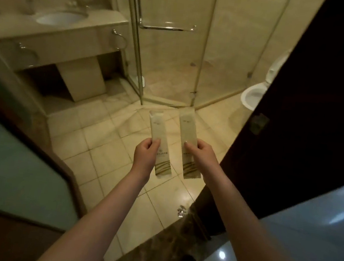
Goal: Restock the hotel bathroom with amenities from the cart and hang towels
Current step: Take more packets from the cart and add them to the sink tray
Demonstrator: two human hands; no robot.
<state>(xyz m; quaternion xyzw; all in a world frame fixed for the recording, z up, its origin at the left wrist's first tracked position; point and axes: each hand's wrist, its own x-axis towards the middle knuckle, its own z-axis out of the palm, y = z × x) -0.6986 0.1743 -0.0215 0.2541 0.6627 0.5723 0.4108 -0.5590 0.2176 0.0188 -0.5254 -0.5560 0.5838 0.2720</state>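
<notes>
Left fingers point(153, 145) tight around left packet point(160, 129); right fingers point(189, 147) around right packet point(188, 128)

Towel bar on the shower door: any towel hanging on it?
No, the towel bar is bare metal with nothing draped over it.

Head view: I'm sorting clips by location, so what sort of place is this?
Likely a hotel bathroom, seen from its doorway: a sink set in a vanity, a glass shower enclosure and a toilet. The left hand holds one amenity packet, the right hand a second packet.
</notes>
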